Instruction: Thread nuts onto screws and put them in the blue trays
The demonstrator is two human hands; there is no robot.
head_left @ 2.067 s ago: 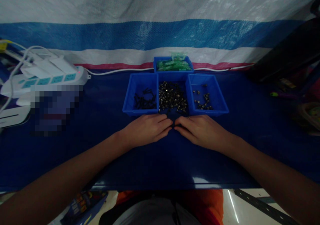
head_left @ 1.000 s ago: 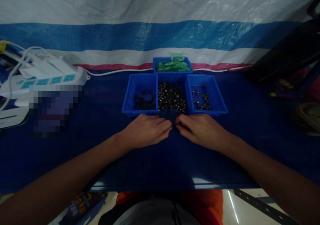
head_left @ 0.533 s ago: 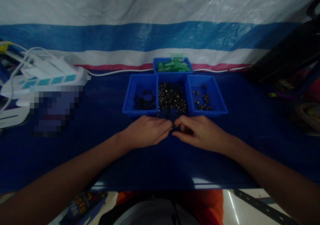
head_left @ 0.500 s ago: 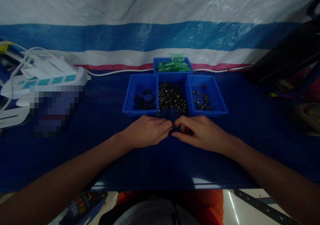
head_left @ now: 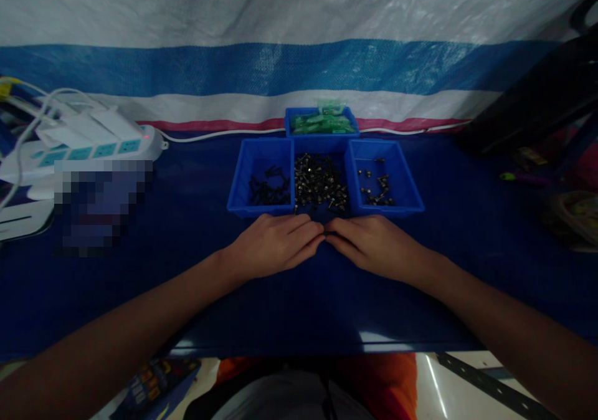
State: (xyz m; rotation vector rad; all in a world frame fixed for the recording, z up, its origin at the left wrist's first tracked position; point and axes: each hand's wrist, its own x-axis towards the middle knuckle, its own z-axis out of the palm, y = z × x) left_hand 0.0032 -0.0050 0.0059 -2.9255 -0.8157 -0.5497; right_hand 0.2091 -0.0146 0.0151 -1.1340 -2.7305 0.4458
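Small dark part, mostly hidden, is pinched in narrowed fingers of left hand and right hand, over mid-bench. If grip is slackened, it could be dropped and lost against dark bench. Left bin and right bin could be nudged by knuckles. Open room is offered toward bench's front edge.

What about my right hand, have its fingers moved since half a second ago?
Yes. The right hand has closed its fingers: against the right blue bin, its thumb has come up toward the bin's front edge.
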